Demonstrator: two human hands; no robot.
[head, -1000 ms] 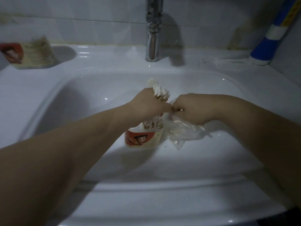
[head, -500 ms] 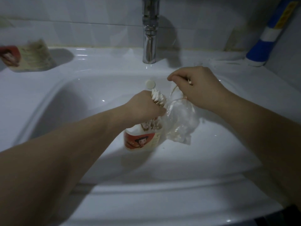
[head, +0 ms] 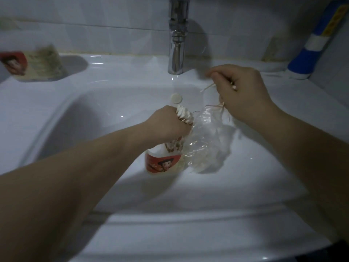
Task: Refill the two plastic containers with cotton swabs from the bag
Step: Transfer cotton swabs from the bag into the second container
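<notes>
L hand gripped a bunch of white-tipped cotton swabs upright over the small plastic container w/ red cartoon label, prob. to feed them in. R hand pinched loose swabs and apparently the crumpled clear plastic bag, lifted just beside it over the white sink basin. 2nd labelled plastic container stood on the left ledge.

In our white ceramic sink, the red-labelled round plastic container stands mid-basin, with the clear plastic bag touching its right side. Our left hand holds a bundle of white-tipped cotton swabs directly above the container. Our right hand pinches a few loose swabs above and behind the bag. The chrome metal tap rises behind the basin. A second red-labelled plastic container sits on the left ledge, and a blue-and-white plastic bottle stands far right.
</notes>
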